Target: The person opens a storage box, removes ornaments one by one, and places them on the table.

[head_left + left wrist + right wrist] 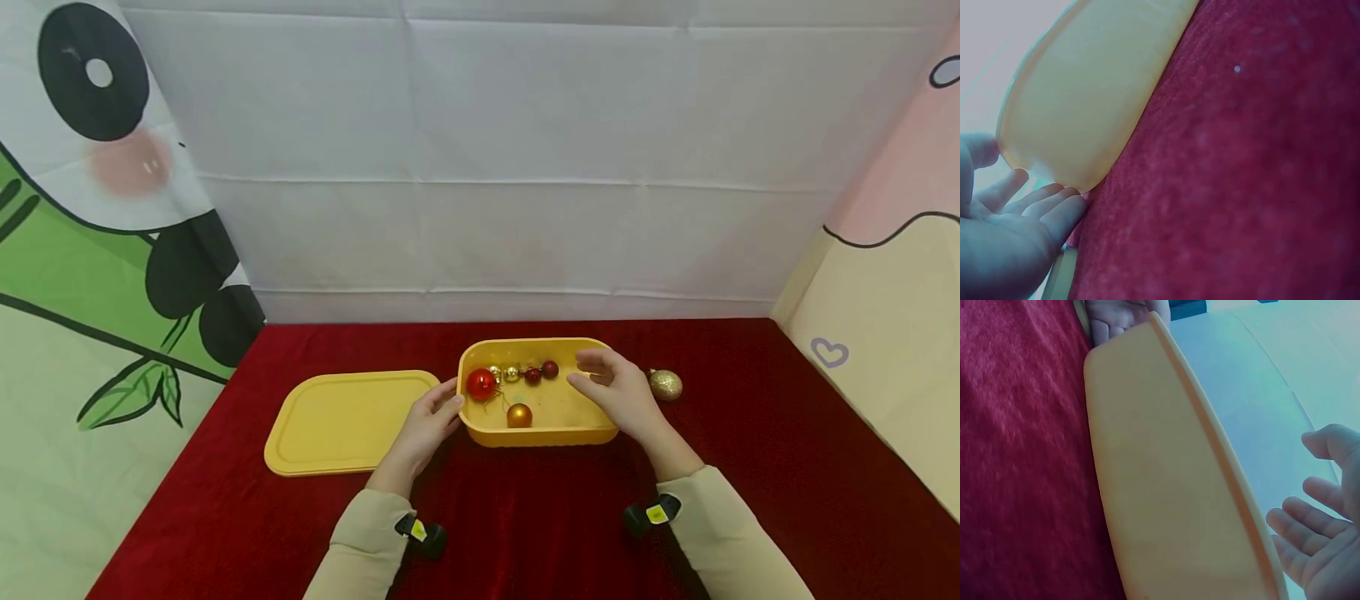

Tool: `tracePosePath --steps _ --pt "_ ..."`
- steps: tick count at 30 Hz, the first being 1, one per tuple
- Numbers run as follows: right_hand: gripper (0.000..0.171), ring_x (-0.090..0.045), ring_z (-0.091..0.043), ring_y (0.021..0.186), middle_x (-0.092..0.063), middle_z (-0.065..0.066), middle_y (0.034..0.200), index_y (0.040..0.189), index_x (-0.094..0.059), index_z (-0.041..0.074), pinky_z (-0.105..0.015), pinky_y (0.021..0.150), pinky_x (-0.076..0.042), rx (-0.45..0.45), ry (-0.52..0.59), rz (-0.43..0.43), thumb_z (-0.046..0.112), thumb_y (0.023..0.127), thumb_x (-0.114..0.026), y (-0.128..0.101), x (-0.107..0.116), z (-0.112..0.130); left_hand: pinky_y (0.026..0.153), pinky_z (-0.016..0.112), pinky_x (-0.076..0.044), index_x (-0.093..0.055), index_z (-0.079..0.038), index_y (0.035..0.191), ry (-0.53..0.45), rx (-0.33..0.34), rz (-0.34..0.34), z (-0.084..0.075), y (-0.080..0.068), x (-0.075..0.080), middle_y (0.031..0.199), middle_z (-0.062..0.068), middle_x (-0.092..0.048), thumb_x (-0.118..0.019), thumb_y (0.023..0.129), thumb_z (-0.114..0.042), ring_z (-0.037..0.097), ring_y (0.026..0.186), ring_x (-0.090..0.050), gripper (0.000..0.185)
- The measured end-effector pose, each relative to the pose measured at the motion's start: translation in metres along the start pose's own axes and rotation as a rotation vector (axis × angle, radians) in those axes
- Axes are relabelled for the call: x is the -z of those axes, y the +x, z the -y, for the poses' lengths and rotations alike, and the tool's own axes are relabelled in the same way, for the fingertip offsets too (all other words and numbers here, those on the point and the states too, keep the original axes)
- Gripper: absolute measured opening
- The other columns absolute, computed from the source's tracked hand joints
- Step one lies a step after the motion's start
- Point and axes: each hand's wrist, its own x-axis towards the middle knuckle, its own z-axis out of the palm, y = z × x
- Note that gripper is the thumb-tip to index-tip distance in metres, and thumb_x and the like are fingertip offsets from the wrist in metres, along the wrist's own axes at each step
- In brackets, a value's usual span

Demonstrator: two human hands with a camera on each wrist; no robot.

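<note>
Our left hand (pixel 426 421) rests against the left end of the yellow tub (pixel 540 433), fingers relaxed and laid along its outer wall near the rim; the left wrist view shows those fingertips (pixel 1054 209) touching the tub's lower corner without curling round it. Our right hand (pixel 617 390) hovers over the tub's right end, fingers spread and loosely bent, holding nothing; the right wrist view shows the open palm beside the rim, apart from it. The tub lies straight ahead between both hands, its long axis running left to right, so each hand covers one short end. Inside it sit a shiny red bauble (pixel 481 384) at the left, an orange-gold bauble (pixel 519 415) near the front wall, and a row of small gold and dark red baubles (pixel 522 372) along the back. Outside, just past our right hand, lies a glittery gold bauble (pixel 665 384), nearer to the right hand than to the left. The flat yellow lid (pixel 348 421) lies beside the left hand. Everything rests on a red velvet cloth (pixel 750 467), backed by a white sheet (pixel 495 167) with cartoon-printed curtains on either side.
</note>
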Motion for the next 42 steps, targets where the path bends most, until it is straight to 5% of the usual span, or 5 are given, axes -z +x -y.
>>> tracePosePath --steps 42 --pt "0.045 -0.061 -0.034 0.107 -0.064 -0.020 0.117 0.119 -0.061 0.000 -0.049 0.092 -0.050 0.063 -0.093 0.249 0.024 0.083 -0.072 0.015 -0.054 0.013 0.108 0.050 -0.036 -0.036 -0.005 0.145 0.015 -0.004 -0.003 -0.001 -0.001 -0.001 0.146 0.021 -0.039 -0.049 0.099 -0.018 0.035 0.133 -0.041 0.049"
